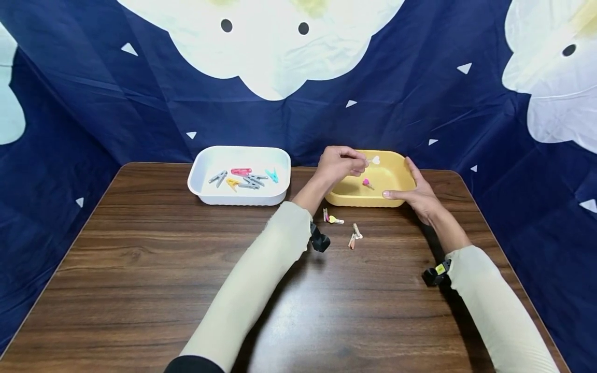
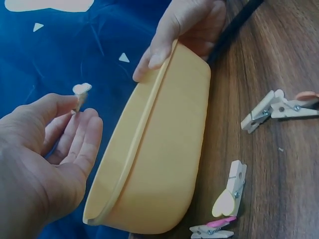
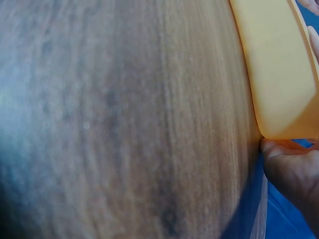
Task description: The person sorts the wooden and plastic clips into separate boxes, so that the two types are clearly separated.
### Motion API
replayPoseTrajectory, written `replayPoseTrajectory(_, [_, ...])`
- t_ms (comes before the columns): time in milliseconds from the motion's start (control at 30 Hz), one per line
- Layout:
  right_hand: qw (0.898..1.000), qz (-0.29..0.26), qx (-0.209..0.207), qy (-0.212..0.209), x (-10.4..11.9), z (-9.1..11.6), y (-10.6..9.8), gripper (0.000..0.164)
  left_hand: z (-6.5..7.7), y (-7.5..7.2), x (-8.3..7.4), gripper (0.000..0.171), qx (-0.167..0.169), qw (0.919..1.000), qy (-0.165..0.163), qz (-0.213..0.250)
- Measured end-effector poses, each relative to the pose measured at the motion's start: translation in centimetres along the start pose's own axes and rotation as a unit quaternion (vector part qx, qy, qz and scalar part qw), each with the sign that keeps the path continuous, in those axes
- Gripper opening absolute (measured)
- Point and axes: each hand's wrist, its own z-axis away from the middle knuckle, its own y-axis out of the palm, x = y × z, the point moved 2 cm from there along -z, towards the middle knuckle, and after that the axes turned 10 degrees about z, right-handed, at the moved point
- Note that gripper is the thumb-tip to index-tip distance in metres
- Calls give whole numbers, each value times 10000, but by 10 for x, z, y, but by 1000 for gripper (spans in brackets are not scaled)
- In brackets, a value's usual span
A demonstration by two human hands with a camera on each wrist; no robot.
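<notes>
My left hand [image 1: 342,163] pinches a small wooden clothespin with a whitish heart [image 1: 375,160] between thumb and fingertips, over the yellow tub [image 1: 359,201]. In the left wrist view that heart clothespin [image 2: 81,90] stands up from the fingertips, the other fingers loosely bent below. My right hand [image 1: 422,199] grips the tub's right end, thumb at the front rim and fingers along the side. Inside the tub lies a clothespin with a bright pink heart [image 1: 367,183]. In the right wrist view, the right hand [image 3: 291,167] shows only partly, against the tub's end.
Several mini clothespins lie before the tub, among them a yellow-heart one [image 1: 335,220] and an orange-tipped one [image 1: 352,241]. Left of the tub stands a white tub [image 1: 238,201] holding larger plastic clothespins [image 1: 252,180]. A blue patterned cloth [image 1: 154,103] hangs behind the wooden table [image 1: 140,280].
</notes>
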Motion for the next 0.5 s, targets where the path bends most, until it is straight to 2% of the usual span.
replayPoseTrajectory(233, [10000, -41, -9, 35, -3, 0, 1, 136, 0, 2, 4, 18, -21, 9999, -112, -28])
replayPoseTrajectory(500, [9998, -169, -35, -32, 0, 2, 2, 134, 4, -1, 7, 17, 113, 9998, -141, -30])
